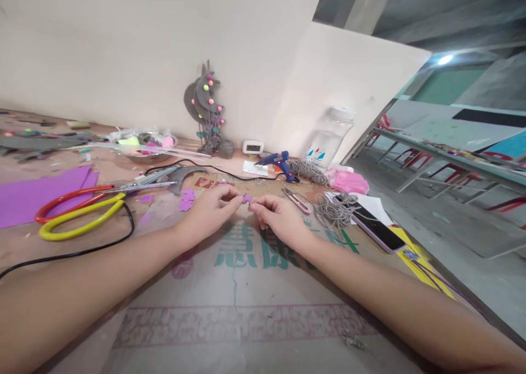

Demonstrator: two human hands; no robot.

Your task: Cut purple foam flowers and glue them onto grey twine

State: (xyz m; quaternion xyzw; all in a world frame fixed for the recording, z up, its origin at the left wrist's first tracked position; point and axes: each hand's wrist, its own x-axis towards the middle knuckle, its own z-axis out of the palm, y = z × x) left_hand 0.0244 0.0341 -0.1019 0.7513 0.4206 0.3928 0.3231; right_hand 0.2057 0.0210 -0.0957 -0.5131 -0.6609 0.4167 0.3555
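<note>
My left hand and my right hand meet over the middle of the table, fingertips pinched together on a small purple foam piece held between them. Both hands hover just above the printed cardboard sheet that covers the table. More purple foam cut-outs lie just left of my left hand. Scissors with red and yellow handles rest further to the left.
A blue glue gun with its black cord, grey string bundles, a phone, pink snips, a purple foam sheet, a clear jar, a grey moon-shaped craft and a bowl of bits lie around. The table edge drops off on the right.
</note>
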